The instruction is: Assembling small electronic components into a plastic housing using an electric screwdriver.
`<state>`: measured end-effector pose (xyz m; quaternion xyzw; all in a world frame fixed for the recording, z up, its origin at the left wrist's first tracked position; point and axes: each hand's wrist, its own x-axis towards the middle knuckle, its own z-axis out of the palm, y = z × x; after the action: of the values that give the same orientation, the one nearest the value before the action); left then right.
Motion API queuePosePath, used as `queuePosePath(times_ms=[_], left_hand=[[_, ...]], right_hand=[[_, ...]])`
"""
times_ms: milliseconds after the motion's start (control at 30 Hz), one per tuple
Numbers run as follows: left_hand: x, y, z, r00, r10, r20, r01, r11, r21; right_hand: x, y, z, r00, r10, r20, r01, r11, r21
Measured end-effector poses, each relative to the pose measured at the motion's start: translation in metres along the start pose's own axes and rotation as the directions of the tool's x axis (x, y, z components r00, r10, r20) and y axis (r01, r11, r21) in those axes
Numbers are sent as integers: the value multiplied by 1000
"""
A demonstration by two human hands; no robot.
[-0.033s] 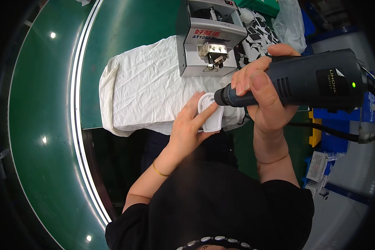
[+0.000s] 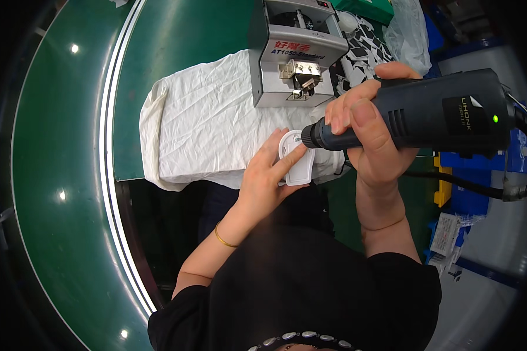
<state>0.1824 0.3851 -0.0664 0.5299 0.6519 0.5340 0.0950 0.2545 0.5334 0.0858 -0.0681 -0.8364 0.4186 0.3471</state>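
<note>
An electric screwdriver (image 2: 416,114), dark grey with a green light at its rear, lies in the grip of my right hand (image 2: 373,131), held nearly level. Its tip points left and meets the upper part of a small white plastic housing (image 2: 300,171), rounded at one end. My left hand (image 2: 263,178) steadies that housing from its left side, index finger laid across it near the bit and thumb at its lower edge. The bit's contact point is partly hidden by the finger and the tool's nose. Beneath the housing is a wrinkled white cloth (image 2: 205,120).
A grey screw feeder (image 2: 270,82) stands just beyond the housing. Behind it on the right lie a pile of small black and white parts (image 2: 363,50) and a clear plastic bag (image 2: 407,38). A black cable (image 2: 457,180) runs below the screwdriver, near blue bins (image 2: 471,193).
</note>
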Motion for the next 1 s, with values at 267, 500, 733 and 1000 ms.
queuePosePath(times_ms=[267, 500, 733, 1000], left_hand=[[-1, -1, 1, 1000, 2, -1, -2, 1000, 27], [-2, 0, 2, 1000, 4, 3, -4, 1000, 29], [-2, -1, 2, 1000, -9, 8, 9, 1000, 19], [0, 0, 2, 1000, -2, 8, 2, 1000, 18]], right_hand=[[-1, 0, 4, 999, -49, 21, 50, 999, -20], [-6, -9, 22, 967, 199, -159, -108, 886, 450], [-6, 2, 7, 999, -18, 31, 20, 999, -46], [-2, 7, 16, 999, 24, -22, -20, 985, 174]])
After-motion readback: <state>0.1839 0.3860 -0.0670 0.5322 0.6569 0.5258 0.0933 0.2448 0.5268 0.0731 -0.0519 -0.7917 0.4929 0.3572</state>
